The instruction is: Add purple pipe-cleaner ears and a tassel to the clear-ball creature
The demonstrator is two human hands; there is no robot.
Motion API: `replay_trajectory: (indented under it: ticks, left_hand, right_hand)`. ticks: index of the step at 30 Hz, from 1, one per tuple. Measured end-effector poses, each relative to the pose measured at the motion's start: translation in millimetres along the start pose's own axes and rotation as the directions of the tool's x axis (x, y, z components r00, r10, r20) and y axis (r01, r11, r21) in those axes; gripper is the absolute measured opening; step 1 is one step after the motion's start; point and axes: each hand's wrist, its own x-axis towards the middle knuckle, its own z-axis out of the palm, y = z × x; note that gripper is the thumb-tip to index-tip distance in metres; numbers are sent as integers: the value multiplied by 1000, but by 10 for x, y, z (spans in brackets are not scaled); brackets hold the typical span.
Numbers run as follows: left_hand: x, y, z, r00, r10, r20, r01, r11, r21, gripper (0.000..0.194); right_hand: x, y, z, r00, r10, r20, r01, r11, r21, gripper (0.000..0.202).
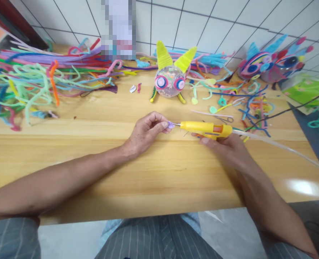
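Glue gun (198,126) nozzle at a small purple piece (171,125)

Left grip (150,132): pinched, thumb and fingers grasping the purple piece, which pokes out at the fingertips on the side toward the right grip (224,146). Its exact shape is too small to tell. Right grip: wrapped around the handle of the yellow glue gun, barrel pointing at the left grip. Metal nozzle reaches the purple piece; cannot tell whether they touch. A clear glue stick (278,142) trails from the gun's rear, out past the right grip. Both hands are above the bench (148,172).

Just beyond the left grip, slightly to its right: a clear ball (170,91) with yellow ears, round pink-and-blue eyes and dark green and yellow feet, upright. Well to the left of the left grip, a tangled heap of pipe cleaners (40,81) in many colours. Just beyond the right grip, scissors (228,119) lie near loose cut pieces (253,108). Farther out past these, two more decorated figures (253,68), side by side. Right of them, a green bag (306,91).
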Motion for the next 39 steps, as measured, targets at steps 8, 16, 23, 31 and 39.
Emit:
replay_trajectory:
  ticks: [8,16,23,31,39]
  left_hand:
    - [-5,9,13,1000,5,-10,-6,1000,-22,36]
    - [-6,5,13,1000,-1,-8,1,1000,-1,36]
    - [-5,13,17,1000,-23,-12,23,1000,-7,38]
    - [-3,25,21,999,-36,-14,35,999,-8,39]
    - [-3,34,27,999,-32,10,33,999,-12,38]
  right_hand:
    - [-12,-31,0,995,32,-92,-29,999,39,34]
    - [-8,-17,12,999,27,-48,-26,1000,17,37]
    - [-1,-4,-10,999,-17,-49,16,1000,-26,38]
    - [-13,7,-26,999,-3,-49,2,1000,-8,35]
    - [10,22,6,1000,-5,-27,5,1000,0,35]
